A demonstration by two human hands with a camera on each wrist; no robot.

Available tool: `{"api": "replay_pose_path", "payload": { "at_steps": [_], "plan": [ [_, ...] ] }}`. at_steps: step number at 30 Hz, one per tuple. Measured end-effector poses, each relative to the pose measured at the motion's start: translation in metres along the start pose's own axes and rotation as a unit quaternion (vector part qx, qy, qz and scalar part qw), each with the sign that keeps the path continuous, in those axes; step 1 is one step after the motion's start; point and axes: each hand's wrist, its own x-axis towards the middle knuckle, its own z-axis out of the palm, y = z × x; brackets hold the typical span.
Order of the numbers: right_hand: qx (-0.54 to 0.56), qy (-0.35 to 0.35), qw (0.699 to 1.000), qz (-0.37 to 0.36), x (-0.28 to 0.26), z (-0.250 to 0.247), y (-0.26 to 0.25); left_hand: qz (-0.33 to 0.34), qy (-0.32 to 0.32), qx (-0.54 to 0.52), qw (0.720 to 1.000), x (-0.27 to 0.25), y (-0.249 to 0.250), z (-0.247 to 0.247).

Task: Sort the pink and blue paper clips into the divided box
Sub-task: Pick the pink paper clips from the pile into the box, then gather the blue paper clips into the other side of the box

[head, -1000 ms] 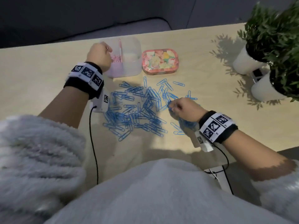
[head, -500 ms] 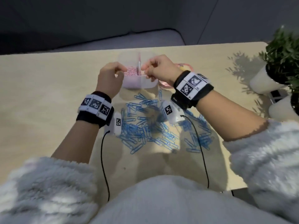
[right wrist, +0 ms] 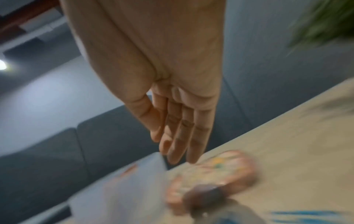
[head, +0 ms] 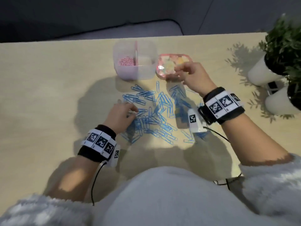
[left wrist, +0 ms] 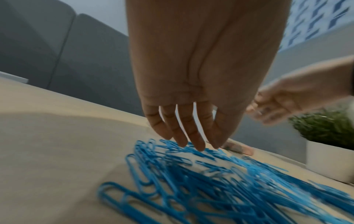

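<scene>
The left hand reaches forward palm down, fingers straight and slightly spread. The right hand hovers farther out, fingers loosely extended, holding nothing visible.

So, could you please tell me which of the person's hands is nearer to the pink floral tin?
The right. The right hand hovers over the pink floral tin's near right corner, while the left hand is down on the blue paper clips, well away from it.
</scene>
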Motion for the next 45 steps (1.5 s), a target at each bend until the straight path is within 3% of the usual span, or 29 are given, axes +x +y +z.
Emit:
{"api": "replay_pose_path", "payload": {
  "at_steps": [2,5,10,15,19,21,23,24,27,30,34,41,45],
  "plan": [
    [-0.118,-0.01,0.992,0.047,-0.033,-0.035,0.043,0.035,-0.031,0.016,0.999,0.002,0.009,0.006],
    [-0.269,-0.062,0.953,0.125,-0.083,-0.064,0.09,0.106,-0.09,0.06,0.988,0.001,0.028,0.018],
    [-0.267,-0.112,0.939,0.187,-0.137,-0.06,0.111,0.192,-0.132,0.134,0.963,-0.008,0.066,0.047],
    [-0.21,-0.059,0.966,0.142,-0.144,-0.025,0.113,0.199,-0.155,0.125,0.96,-0.006,0.08,0.059],
    [-0.138,-0.067,0.984,0.094,-0.132,-0.01,0.107,0.198,-0.155,0.101,0.963,-0.001,0.081,0.058],
    [-0.103,0.015,0.99,0.097,-0.12,-0.019,0.105,0.199,-0.137,0.119,0.963,0.002,0.078,0.054],
    [-0.169,0.111,0.973,0.115,-0.104,-0.035,0.106,0.202,-0.116,0.138,0.963,0.005,0.076,0.05],
    [-0.207,0.124,0.962,0.126,-0.097,-0.042,0.107,0.203,-0.115,0.145,0.961,0.007,0.076,0.049],
    [-0.273,0.058,0.95,0.141,-0.085,-0.042,0.107,0.212,-0.147,0.15,0.954,0.012,0.08,0.05],
    [-0.321,-0.033,0.944,0.066,-0.09,-0.019,0.098,0.236,-0.162,0.167,0.943,0.015,0.083,0.054],
    [-0.362,-0.087,0.928,-0.014,-0.104,0.007,0.088,0.227,-0.153,0.204,0.94,0.019,0.083,0.054],
    [-0.369,-0.089,0.923,-0.061,-0.105,0.033,0.078,0.188,-0.126,0.199,0.954,0.019,0.079,0.057],
    [-0.407,-0.108,0.903,-0.079,-0.1,0.036,0.073,0.16,-0.111,0.185,0.963,0.017,0.077,0.055]
  ]
}}
